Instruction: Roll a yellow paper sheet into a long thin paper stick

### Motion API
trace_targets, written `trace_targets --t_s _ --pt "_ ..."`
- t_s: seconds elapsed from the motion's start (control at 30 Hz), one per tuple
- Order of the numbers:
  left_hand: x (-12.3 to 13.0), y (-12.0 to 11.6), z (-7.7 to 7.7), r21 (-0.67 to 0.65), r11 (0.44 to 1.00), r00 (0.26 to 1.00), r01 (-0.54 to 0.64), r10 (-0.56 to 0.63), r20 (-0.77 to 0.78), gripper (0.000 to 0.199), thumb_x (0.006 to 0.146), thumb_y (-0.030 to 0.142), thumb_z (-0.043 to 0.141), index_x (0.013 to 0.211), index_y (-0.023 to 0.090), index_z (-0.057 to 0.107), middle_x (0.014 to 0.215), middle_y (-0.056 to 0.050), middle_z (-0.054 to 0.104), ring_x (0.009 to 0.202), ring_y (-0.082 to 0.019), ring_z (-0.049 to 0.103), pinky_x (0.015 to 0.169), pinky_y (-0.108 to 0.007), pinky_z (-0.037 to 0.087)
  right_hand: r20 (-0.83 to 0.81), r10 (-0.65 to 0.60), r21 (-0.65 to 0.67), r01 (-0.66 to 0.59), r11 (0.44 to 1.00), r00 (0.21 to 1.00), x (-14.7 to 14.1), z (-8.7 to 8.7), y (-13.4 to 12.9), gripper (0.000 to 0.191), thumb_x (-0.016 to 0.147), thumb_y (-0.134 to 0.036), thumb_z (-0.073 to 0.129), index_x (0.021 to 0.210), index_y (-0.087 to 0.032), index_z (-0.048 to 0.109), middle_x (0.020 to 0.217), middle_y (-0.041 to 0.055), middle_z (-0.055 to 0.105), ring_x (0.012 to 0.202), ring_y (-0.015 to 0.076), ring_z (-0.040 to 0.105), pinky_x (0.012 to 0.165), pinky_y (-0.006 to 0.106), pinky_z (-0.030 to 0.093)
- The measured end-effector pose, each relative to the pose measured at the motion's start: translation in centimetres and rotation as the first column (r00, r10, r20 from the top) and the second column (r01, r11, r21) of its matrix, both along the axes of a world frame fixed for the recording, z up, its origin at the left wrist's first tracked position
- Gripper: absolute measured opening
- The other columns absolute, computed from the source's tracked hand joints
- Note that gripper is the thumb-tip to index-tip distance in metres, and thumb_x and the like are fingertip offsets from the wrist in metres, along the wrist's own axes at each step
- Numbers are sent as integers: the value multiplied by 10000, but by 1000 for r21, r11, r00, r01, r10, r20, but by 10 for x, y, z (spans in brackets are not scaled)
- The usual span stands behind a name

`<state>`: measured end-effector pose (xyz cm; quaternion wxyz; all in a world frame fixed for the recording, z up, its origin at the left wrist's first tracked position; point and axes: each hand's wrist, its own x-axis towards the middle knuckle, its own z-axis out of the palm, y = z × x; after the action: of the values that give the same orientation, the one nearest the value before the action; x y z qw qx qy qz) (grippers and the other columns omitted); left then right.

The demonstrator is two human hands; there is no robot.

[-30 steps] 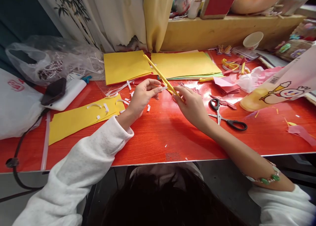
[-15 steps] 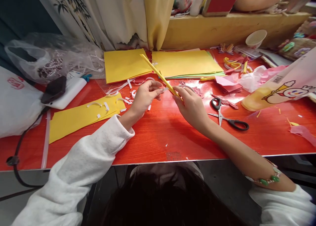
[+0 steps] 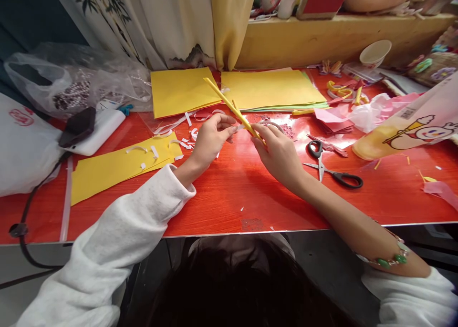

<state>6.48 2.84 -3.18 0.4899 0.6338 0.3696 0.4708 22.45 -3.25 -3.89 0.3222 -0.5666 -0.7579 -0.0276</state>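
Observation:
My right hand point(image 3: 279, 153) is closed around the lower end of a long, thin yellow paper roll point(image 3: 217, 92). A shorter yellow roll point(image 3: 234, 107) lies at a slight angle against it, its lower part hidden by my fingers. My left hand point(image 3: 213, 138) pinches the end of a small whitish strip point(image 3: 240, 127), apparently paper or tape, that reaches the rolls. Both hands are above the red table point(image 3: 222, 198). Open scissors point(image 3: 323, 167) with black handles lie to the right of my right hand.
Cut yellow sheets point(image 3: 103, 174) with white scraps lie at left, near a power bank point(image 3: 102, 131) and phone point(image 3: 78, 126). Yellow paper stacks point(image 3: 186, 93) are at the back. A drink cup point(image 3: 404, 127), pink paper point(image 3: 331, 116) and a white cup point(image 3: 375, 54) occupy the right.
The shorter roll stands slightly farther apart from the long one at its upper end. Both hands keep nearly the same place and grip; the view has shifted slightly.

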Motion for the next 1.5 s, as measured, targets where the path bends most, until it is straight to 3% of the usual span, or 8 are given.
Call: trace_targets --t_s 0.43,0.87,1.07,1.23,1.5 --pt "1 -3 -2 127 992 998 -10 18 -66 121 773 97 581 860 170 540 745 19 587 656 -69 555 581 -197 470 50 -14 45 11 999 999 -2 -1 0 261 897 -165 420 1130 -130 533 951 96 606 866 199 569 688 318 468" --pt "2 -6 0 78 997 998 -26 30 -48 108 757 124 593 834 160 526 740 12 579 645 -76 545 578 -208 470 47 14 66 -18 998 999 -1 -5 1 254 894 -159 408 1126 -164 511 966 96 598 857 203 572 663 320 461" --pt "1 -5 -1 28 1000 998 0 1 -58 166 757 180 609 917 146 581 764 2 606 661 -79 545 603 -208 468 47 14 77 -18 997 999 -2 -4 0 249 887 -144 424 1116 -146 521 983 100 607 895 212 582 688 321 475" --pt "0 -6 1 41 997 996 68 -66 -55 127 779 223 584 817 126 656 750 -7 607 639 -67 517 603 -200 451 30 26 76 -28 997 999 -3 -2 -2 250 889 -153 425 1121 -155 519 980 96 610 876 208 585 679 321 477" --pt "0 -5 0 7 999 997 54 -53 -62 103 767 207 594 774 127 659 731 -7 603 620 -65 507 587 -198 434 2 51 53 -51 997 999 -4 -1 -5 272 892 -165 410 1146 -186 507 933 77 601 771 183 571 613 308 463"
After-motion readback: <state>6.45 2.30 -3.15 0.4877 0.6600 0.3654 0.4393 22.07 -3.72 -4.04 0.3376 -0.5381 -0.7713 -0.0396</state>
